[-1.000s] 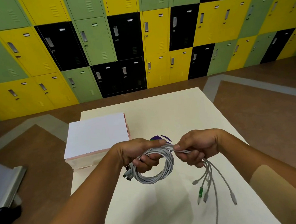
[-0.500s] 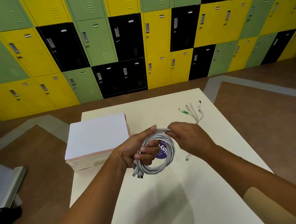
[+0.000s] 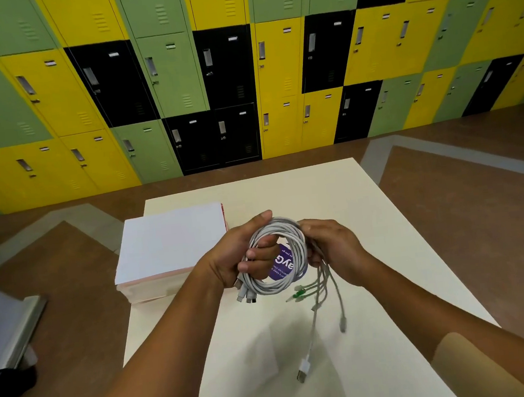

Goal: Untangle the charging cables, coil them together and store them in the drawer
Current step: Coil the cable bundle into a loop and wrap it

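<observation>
You're mid-coil: L hand (image 3: 233,262) grips the cables (image 3: 264,289), R hand (image 3: 338,251) holds the loose ends (image 3: 298,291), so wrap those in next w/o slack.

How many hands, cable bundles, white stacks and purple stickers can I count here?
hands: 2, the left hand and the right hand
cable bundle: 1
white stack: 1
purple sticker: 1
total: 5
</observation>
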The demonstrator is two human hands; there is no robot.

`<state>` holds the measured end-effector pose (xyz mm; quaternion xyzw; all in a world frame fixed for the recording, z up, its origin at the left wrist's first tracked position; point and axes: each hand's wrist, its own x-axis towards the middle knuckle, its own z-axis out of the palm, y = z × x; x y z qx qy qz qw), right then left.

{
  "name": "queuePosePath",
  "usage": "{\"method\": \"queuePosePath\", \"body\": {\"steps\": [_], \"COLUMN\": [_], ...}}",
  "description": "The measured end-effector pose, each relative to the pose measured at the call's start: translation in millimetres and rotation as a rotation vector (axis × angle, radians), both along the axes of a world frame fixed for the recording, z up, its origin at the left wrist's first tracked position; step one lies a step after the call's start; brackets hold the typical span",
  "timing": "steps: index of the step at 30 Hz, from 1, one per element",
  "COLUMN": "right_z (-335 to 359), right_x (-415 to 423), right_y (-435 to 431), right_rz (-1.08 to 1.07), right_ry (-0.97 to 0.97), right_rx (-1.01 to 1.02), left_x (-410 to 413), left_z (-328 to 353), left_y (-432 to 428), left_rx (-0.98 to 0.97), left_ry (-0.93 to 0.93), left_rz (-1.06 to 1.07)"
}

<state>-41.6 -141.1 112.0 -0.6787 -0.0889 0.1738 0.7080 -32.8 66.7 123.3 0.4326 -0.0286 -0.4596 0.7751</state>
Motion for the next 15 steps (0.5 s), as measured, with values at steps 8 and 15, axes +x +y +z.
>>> {"method": "queuePosePath", "body": {"steps": [8, 15], "right_z": [14, 15], "right_x": [6, 19], "right_y": [2, 0], "right_rz": [0.14, 0.091], "right_ry": [-0.15, -0.377], "right_rx": [-0.174, -0.471], "left_x": [2, -1], "left_z": [1, -5], "left_y": [5, -7], "left_rx": [-0.028, 0.053], "left_ry": [-0.033, -0.087], "left_rz": [0.098, 0.278]}}
